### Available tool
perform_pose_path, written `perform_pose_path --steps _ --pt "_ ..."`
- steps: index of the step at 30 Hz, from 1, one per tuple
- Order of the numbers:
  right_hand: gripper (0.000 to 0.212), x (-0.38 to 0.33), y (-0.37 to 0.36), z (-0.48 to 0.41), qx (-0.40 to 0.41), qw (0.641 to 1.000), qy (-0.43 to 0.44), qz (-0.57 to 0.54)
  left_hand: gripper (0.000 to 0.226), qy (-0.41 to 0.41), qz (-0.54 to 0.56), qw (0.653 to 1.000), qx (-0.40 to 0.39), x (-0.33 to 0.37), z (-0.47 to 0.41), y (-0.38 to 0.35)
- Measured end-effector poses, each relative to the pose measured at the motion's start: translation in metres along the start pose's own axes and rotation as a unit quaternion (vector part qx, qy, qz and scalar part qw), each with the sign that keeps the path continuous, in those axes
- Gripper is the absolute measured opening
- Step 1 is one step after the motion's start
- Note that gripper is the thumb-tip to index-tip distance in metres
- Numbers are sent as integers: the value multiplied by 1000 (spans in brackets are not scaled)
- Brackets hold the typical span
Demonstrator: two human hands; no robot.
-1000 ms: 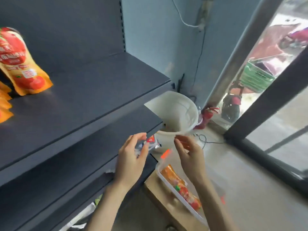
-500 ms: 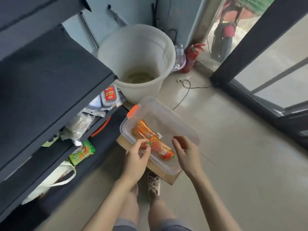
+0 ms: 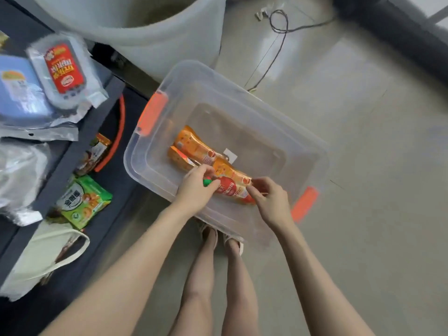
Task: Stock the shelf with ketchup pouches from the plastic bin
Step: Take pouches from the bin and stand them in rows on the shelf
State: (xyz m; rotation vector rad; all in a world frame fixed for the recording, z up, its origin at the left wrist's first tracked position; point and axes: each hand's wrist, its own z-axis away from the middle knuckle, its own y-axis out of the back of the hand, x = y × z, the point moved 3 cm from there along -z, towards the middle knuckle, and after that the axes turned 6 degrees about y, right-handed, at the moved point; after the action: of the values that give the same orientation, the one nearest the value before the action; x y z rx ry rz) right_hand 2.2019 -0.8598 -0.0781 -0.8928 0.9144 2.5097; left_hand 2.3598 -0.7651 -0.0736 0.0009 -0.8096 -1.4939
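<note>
Inside the clear plastic bin point(image 3: 242, 98), the left hand point(image 3: 196, 190) pinches the green-capped end of an orange ketchup pouch point(image 3: 230, 189); the right hand point(image 3: 271, 200) grips its other end, partly hiding it.

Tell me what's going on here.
A person leans over the clear plastic bin beside the shelf, both hands inside it on one ketchup pouch. The left hand grips its green-capped end; the right hand pinches the opposite end. The pouch is low in the bin, not yet lifted out. At least two more orange pouches lie beside it on the bin's floor.
</note>
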Motion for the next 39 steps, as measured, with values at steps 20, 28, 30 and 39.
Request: perform_pose_path --steps 20,28,30,39 --pt "29 68 -55 -92 -17 989 -145 18 53 -145 -465 869 -84 -33 -143 5" --pt "45 70 -49 -85 22 988 -139 -59 34 -155 -425 890 -64 -28 -154 16" --pt "41 61 -41 -78 34 981 -132 -137 39 -156 -396 904 -43 -17 -141 29" --pt "24 -50 10 -1 4 963 -24 -269 29 -98 -47 993 41 27 -4 92"
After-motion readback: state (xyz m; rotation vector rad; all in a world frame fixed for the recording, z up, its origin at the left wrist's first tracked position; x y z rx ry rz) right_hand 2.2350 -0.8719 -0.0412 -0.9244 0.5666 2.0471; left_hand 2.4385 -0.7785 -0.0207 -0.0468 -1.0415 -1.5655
